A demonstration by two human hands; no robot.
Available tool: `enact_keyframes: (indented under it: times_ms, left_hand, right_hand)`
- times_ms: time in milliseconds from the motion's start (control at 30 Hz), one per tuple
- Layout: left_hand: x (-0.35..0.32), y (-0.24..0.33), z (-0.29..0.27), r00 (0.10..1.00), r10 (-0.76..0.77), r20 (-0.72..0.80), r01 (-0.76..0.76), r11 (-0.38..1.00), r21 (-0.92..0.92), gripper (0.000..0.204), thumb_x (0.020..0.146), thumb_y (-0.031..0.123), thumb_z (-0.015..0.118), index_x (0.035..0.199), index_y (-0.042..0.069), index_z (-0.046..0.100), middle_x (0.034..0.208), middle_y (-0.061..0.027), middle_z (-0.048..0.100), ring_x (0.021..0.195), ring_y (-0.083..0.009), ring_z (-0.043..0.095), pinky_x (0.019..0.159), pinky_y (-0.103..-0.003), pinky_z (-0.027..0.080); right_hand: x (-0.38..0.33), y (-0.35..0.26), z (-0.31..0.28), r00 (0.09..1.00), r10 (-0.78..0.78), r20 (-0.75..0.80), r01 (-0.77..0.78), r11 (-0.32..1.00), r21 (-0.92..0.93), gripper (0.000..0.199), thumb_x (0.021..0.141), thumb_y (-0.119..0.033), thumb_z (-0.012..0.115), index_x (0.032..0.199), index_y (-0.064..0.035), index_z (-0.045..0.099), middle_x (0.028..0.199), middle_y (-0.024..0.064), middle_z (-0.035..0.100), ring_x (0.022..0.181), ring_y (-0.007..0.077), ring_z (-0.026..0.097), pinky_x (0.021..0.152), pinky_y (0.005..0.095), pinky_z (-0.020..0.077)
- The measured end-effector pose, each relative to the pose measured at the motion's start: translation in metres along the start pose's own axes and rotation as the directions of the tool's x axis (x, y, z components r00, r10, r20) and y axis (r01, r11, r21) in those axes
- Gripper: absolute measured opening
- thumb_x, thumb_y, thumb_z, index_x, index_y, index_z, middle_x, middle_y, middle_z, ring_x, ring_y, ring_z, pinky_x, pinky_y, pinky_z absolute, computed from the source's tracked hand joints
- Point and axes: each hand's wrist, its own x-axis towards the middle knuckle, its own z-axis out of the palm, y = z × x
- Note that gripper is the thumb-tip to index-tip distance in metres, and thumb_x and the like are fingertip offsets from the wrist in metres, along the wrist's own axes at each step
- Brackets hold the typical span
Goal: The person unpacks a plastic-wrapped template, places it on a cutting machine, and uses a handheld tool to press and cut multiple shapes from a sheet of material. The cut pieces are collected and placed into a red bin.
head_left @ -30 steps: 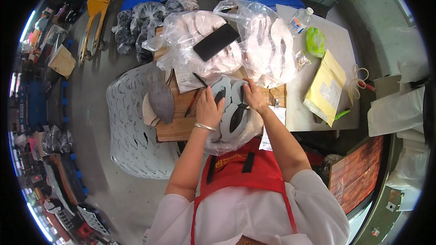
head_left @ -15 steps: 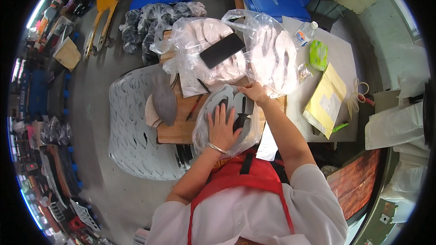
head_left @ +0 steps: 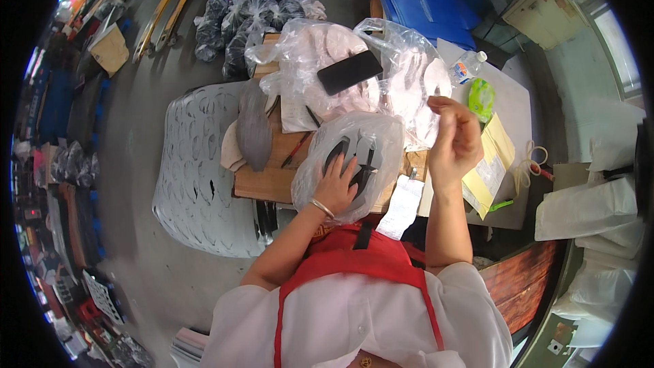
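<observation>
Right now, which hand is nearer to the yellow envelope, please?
Right. The right hand is raised just left of the yellow envelope; the left hand is farther left, over the clear bag.

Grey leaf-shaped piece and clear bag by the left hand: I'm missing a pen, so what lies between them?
Head view: a slim red tool lies on the wooden board, between grey piece and bag.

Bright; sheen on plastic bag (head_left: 383, 148); edges bowed.
</observation>
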Motion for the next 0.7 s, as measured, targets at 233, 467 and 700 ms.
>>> enact_keyframes:
  times_ms: [233, 467, 700]
  left_hand:
    - [-0.077, -0.007, -0.041, 0.934, 0.339, -0.116, -0.343, 0.939, -0.012, 0.049, 0.077, 0.027, 0.069, 0.121, 0.010, 0.053, 0.104, -0.0145, 0.054, 0.094, -0.0297, 0.057, 0.087, -0.044, 0.042]
    - [-0.149, -0.044, -0.028, 0.977, 0.028, 0.212, -0.110, 0.918, 0.382, 0.052, 0.077, 0.027, 0.069, 0.125, 0.018, 0.051, 0.082, -0.0081, 0.061, 0.067, -0.0232, 0.061, 0.066, -0.038, 0.038]
    - [-0.123, -0.038, -0.014, 0.958, -0.006, 0.288, -0.091, 0.942, 0.322, 0.022, 0.083, 0.022, 0.057, 0.105, 0.018, 0.058, 0.065, -0.0116, 0.062, 0.061, -0.0307, 0.064, 0.060, -0.046, 0.046]
  right_hand:
    - [-0.022, 0.021, 0.018, 0.697, 0.110, 0.708, 0.615, 0.417, -0.670, 0.077, 0.073, -0.006, 0.064, 0.142, -0.0270, 0.039, 0.143, 0.0206, 0.034, 0.117, 0.0396, 0.049, 0.091, 0.0476, 0.0466]
    - [-0.020, 0.029, 0.002, 0.825, -0.066, 0.561, 0.258, 0.927, -0.271, 0.043, 0.066, -0.001, 0.063, 0.107, -0.0120, 0.064, 0.090, 0.0107, 0.065, 0.079, 0.0316, 0.061, 0.069, 0.0373, 0.0524]
    - [-0.033, 0.007, 0.020, 0.808, 0.257, 0.531, -0.285, 0.958, -0.030, 0.021, 0.082, -0.014, 0.053, 0.096, -0.0002, 0.060, 0.084, 0.0165, 0.061, 0.085, 0.0328, 0.058, 0.080, 0.0352, 0.0462]
